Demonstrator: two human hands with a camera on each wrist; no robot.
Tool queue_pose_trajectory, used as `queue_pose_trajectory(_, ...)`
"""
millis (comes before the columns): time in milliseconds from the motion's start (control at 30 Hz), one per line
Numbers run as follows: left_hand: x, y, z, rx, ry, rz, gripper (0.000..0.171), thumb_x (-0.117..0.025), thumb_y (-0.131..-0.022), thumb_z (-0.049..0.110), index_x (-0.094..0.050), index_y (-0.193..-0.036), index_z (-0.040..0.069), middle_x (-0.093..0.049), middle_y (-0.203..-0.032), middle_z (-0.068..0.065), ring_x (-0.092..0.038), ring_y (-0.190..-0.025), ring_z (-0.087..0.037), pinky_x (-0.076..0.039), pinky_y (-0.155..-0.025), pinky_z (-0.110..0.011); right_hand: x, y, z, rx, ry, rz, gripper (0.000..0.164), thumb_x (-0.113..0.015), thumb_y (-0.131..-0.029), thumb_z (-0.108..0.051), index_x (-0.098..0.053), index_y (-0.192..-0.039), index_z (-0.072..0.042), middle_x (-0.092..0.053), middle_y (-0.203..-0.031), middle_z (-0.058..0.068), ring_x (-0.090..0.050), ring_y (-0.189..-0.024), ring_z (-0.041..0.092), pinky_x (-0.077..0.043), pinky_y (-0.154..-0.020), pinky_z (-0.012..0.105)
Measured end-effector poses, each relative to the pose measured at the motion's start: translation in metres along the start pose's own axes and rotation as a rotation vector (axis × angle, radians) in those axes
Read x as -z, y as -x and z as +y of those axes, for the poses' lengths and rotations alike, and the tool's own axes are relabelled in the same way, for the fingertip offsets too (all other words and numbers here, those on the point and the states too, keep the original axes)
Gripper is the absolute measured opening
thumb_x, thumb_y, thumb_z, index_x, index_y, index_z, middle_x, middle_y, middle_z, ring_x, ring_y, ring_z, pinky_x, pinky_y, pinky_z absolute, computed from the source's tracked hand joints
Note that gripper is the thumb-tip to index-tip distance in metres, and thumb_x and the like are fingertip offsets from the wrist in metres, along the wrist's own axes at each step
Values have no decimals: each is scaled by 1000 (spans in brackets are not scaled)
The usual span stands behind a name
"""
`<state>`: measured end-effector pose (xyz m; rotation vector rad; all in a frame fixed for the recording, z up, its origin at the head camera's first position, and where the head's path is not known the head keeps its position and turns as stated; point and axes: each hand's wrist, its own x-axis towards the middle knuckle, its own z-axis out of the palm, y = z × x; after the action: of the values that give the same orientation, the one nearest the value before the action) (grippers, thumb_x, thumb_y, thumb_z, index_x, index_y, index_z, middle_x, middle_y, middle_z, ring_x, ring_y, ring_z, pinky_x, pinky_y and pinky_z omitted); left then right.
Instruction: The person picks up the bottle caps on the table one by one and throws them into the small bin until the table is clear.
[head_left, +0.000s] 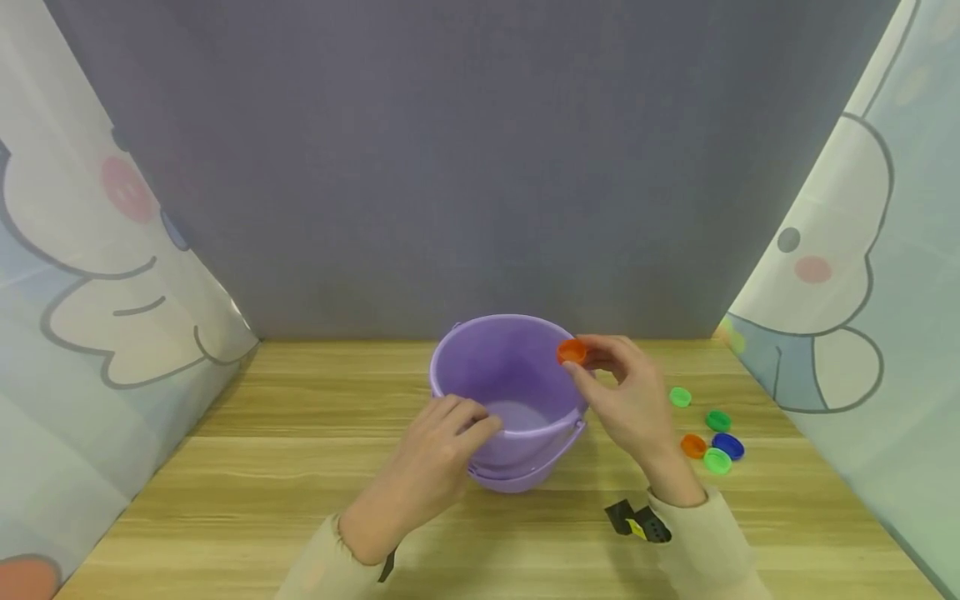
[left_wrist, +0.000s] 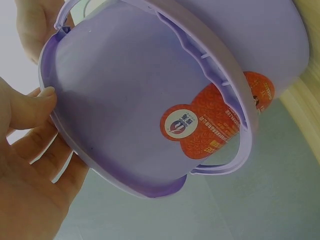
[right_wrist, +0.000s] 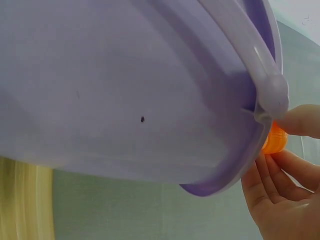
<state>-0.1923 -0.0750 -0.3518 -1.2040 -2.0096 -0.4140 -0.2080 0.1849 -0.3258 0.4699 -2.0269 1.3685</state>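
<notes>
A purple plastic bucket (head_left: 498,358) stands upright on the table, its handle (left_wrist: 227,95) hanging down at the near side. My left hand (head_left: 442,454) grips the near-left rim; in the left wrist view the thumb lies on the rim's outer side, the other fingers partly hidden behind it. Between thumb and fingertips my right hand (head_left: 637,408) pinches an orange bottle cap (head_left: 572,352) at the bucket's right rim. The right wrist view shows the cap's ribbed side (right_wrist: 275,140) partly behind the rim. In the head view, the visible part of the bucket's floor is bare.
Right of the bucket lie several loose caps: a light green cap (head_left: 680,397), a darker green cap (head_left: 717,420), an orange cap (head_left: 693,447), a blue cap (head_left: 728,446) and another light green cap (head_left: 717,461). A grey panel (head_left: 480,167) rises behind the wooden table (head_left: 300,467).
</notes>
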Motion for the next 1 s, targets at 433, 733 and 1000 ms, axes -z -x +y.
queue_pose_trajectory(433,0,0,-1,7,-9,-10,56,-70,-61,-21,-71,-108,9,-65,-99,-2,-61,-93,-19,-53,-83,-34,-10,4,-8,44,28,-29,33,-80,-81,7,-71,-112,2,-69,-102,9,-67,-90,18,-54,-87,19)
queue_pose_trajectory(733,0,-1,0,-9,-20,1,57,-67,-59,-21,-71,-108,8,-65,-98,-1,-60,-91,-19,-53,-82,-33,-17,6,-9,59,51,-54,34,-83,-80,2,-72,-112,-2,-70,-102,5,-69,-89,18,-53,-84,18)
queue_pose_trajectory(1000,0,0,0,-6,-16,0,56,-69,-60,-20,-71,-108,8,-65,-99,-2,-61,-92,-20,-53,-83,-33,-20,8,-11,67,55,-58,35,-84,-79,1,-72,-112,-2,-71,-101,4,-69,-89,19,-53,-81,18)
